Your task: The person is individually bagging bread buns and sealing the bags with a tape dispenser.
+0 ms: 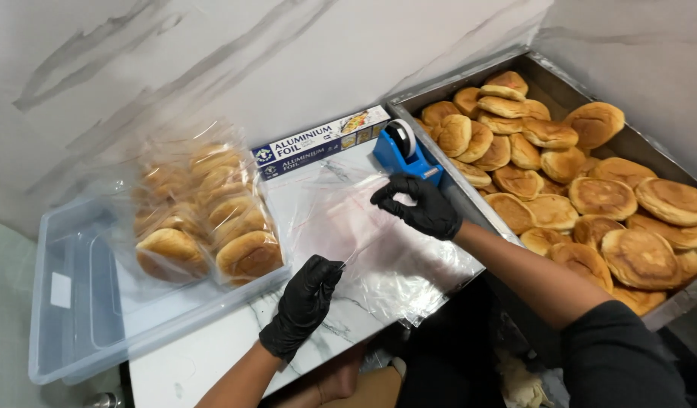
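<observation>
both gloved hands are working a clear plastic bag loose from the stack at the table's front edge. the left hand pinches its near corner, and the right hand grips its far edge. next, by my judgement, the mouth needs spreading. a blue tape dispenser sits just behind, a foil box by the wall, a tray of buns on the right, and bagged buns in a clear tub on the left.

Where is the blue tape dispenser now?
In the head view, the blue tape dispenser stands on the marble counter, right of centre, between the foil box and the metal tray of buns, just above the right hand.
</observation>
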